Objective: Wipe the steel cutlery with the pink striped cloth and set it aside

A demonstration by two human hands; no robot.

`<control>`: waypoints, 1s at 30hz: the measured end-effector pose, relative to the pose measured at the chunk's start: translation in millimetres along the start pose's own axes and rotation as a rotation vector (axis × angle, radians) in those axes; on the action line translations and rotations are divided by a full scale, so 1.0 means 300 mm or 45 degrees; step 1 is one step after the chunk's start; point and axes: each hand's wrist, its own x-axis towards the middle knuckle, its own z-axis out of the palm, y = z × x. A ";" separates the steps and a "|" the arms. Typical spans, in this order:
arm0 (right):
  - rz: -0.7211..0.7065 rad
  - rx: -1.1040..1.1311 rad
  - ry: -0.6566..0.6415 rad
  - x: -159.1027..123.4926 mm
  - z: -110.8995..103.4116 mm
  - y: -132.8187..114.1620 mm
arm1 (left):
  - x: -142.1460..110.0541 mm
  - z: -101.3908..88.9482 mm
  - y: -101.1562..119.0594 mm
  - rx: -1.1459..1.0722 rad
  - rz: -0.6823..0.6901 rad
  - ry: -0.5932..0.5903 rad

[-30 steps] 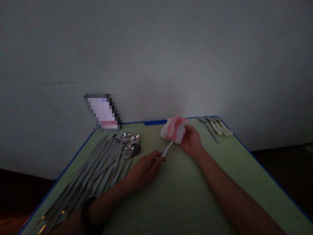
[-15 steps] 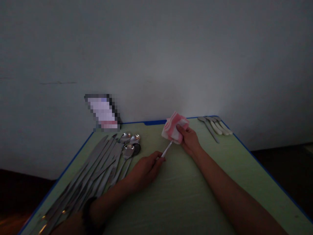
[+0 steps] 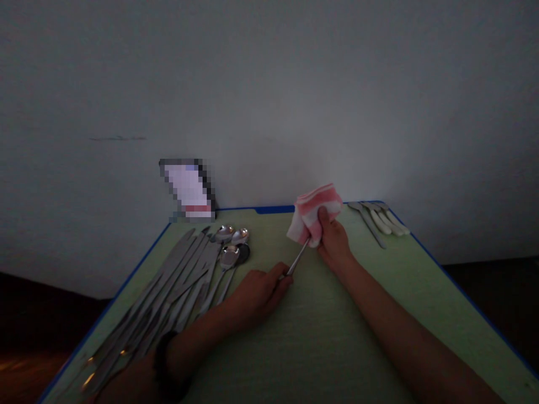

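My left hand (image 3: 269, 289) pinches the end of a slim metal cutlery handle (image 3: 298, 258) over the middle of the table. The head of that utensil is hidden inside a folded pink-and-white cloth (image 3: 315, 210), so I cannot tell its kind. My right hand (image 3: 334, 241) is closed on the cloth, thumb on top, wrapping it round the utensil's far end. To the left of my left hand lie several shiny spoons (image 3: 229, 256) and a spread of table knives (image 3: 168, 266), partly covered by my left forearm.
At the far right corner of the green table (image 3: 337, 348) lie several spoons or forks with white handles (image 3: 381, 223) and one all-metal utensil (image 3: 370, 227). A blurred-out phone-like device (image 3: 189, 188) leans on the grey wall (image 3: 269, 101) behind the table's blue edge.
The view has shifted slightly, so everything sits a little further right. The cloth has turned and bunched differently round the utensil's head; both hands keep their holds.
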 end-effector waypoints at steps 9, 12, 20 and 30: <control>0.045 -0.270 -0.044 -0.100 0.060 0.117 | 0.021 -0.007 -0.001 -0.289 -0.087 0.163; 0.025 -0.260 0.032 -0.084 0.050 0.118 | 0.021 -0.011 0.005 -0.283 -0.105 0.117; -0.165 -0.236 0.259 0.038 -0.064 0.045 | 0.017 -0.020 0.014 -0.256 -0.069 0.061; -0.242 -0.318 0.152 0.052 -0.087 0.048 | -0.001 -0.025 0.008 -0.311 0.062 -0.086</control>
